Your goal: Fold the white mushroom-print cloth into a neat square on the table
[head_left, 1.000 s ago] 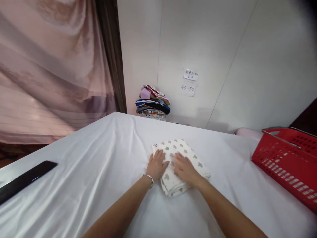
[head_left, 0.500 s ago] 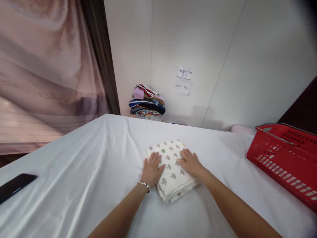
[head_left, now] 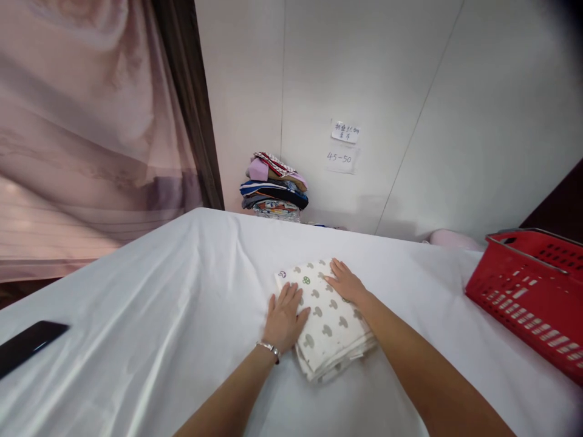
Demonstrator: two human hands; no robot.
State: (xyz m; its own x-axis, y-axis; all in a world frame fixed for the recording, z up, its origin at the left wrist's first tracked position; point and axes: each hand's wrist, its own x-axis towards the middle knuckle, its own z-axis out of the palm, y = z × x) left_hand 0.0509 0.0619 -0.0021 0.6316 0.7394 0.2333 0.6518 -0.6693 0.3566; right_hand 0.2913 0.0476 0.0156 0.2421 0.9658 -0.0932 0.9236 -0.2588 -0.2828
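Observation:
A folded white cloth with grey mushroom-like prints (head_left: 325, 315) lies on the white sheet (head_left: 159, 315) in the middle of the view. My left hand (head_left: 285, 317) rests flat on the cloth's near left edge, fingers stretched out, a silver bracelet on the wrist. Fingers extended, my right hand (head_left: 345, 282) lies flat on the far right corner of the cloth. Neither hand grips anything.
A red plastic basket (head_left: 528, 297) stands at the right. A stack of folded coloured clothes (head_left: 276, 187) sits against the white wall at the back. A dark phone-like slab (head_left: 27, 345) lies at the left edge. A pink curtain (head_left: 91, 121) hangs on the left.
My right hand has slid from the cloth's middle out to its far right corner. My left hand stayed on the left edge, shifting slightly nearer.

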